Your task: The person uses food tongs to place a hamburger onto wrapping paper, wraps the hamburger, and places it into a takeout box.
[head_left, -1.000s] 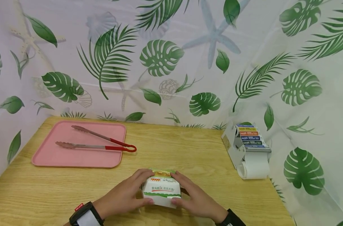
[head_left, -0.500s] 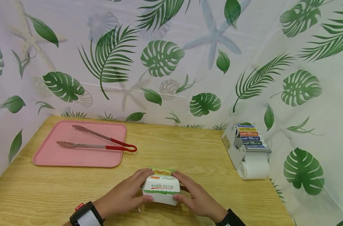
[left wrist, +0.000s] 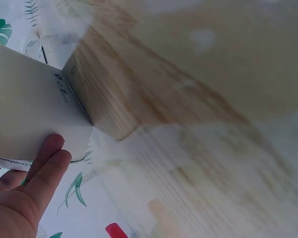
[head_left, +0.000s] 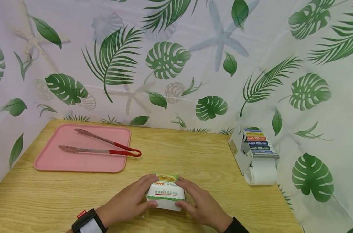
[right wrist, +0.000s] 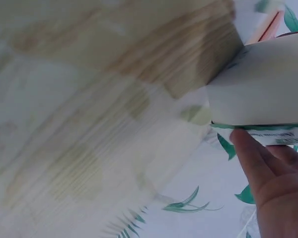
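Note:
A white and green printed paper burger box (head_left: pixel 166 194) sits near the front middle of the table in the head view, its lid closed. My left hand (head_left: pixel 130 198) holds its left side, fingers toward the top and thumb at the front. On the right side, my right hand (head_left: pixel 205 205) grips it in a matching way. The left wrist view shows a plain side of the box (left wrist: pixel 32 104) with fingertips of the left hand (left wrist: pixel 20 201) against it. In the right wrist view, the right hand's (right wrist: pixel 280 183) fingers touch the lid's green-edged rim.
A pink tray (head_left: pixel 52 160) lies at the back left of the wooden table (head_left: pixel 182 149), with red-handled tongs (head_left: pixel 118 152) across it and over its right edge. A label-roll dispenser (head_left: pixel 239 153) stands at the right. A leaf-print cloth (head_left: pixel 170 106) hangs behind.
The box has shifted very slightly away from the person. My right thumb has slid a little toward the box's right front corner. Both hands keep their hold; tray, tongs and dispenser stay put.

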{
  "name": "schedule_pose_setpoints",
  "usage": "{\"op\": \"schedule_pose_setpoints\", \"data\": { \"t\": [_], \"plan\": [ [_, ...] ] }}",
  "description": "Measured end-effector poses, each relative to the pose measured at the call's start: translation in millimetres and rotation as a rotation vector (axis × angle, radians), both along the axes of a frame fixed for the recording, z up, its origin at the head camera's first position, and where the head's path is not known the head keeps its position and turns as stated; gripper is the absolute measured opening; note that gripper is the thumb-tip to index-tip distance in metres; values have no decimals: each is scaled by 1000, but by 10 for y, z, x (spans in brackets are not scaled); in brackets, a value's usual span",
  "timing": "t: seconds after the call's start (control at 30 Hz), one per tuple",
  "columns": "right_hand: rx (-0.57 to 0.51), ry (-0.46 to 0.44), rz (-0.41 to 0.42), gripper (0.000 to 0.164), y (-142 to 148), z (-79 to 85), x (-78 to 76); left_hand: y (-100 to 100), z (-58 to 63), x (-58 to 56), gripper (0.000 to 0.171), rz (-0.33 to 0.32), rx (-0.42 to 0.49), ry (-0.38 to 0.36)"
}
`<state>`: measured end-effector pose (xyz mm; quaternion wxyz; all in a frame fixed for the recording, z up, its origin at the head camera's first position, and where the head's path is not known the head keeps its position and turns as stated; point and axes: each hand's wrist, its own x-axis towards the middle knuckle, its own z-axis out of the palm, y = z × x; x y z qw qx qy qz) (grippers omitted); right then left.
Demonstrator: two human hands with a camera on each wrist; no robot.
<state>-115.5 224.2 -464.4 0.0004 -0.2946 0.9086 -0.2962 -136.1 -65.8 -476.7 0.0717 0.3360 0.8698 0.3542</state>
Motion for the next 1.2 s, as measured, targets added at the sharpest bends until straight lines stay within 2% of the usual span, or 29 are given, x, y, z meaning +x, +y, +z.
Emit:
{"op": "schedule_pose_setpoints", "data": {
  "t": [0.17,0.23,0.37,0.47,0.57,0.7,0.8,0.93,0.97,1.07,1.2],
  "plan": [
    [-51,-207,-2,55,-18,41,19,3,-9,27,62,-41,-49,27],
    [-29,-249,-10,54,-28,49,31,14,-22,37,57,-53,-65,51],
    [139,-193,-15,57,-85,57,36,45,-55,66,53,-58,-90,95],
    [293,-120,-25,73,-151,59,37,57,-82,88,55,-67,-111,103],
    [389,-70,-31,86,-200,54,50,53,-91,92,61,-79,-130,112],
    [407,-40,-34,87,-239,19,65,46,-94,91,70,-75,-175,166],
    [387,-82,-28,88,-238,-47,72,50,-109,98,71,-81,-209,241],
    [385,-117,-6,87,-208,-121,92,49,-99,99,69,-103,-203,298],
    [389,-109,1,87,-202,-131,95,47,-92,92,70,-106,-200,296],
    [398,-86,13,84,-198,-131,92,37,-70,61,73,-104,-205,228],
    [377,-115,32,78,-185,-128,73,-2,-62,24,76,-101,-195,73]
  ]
}}
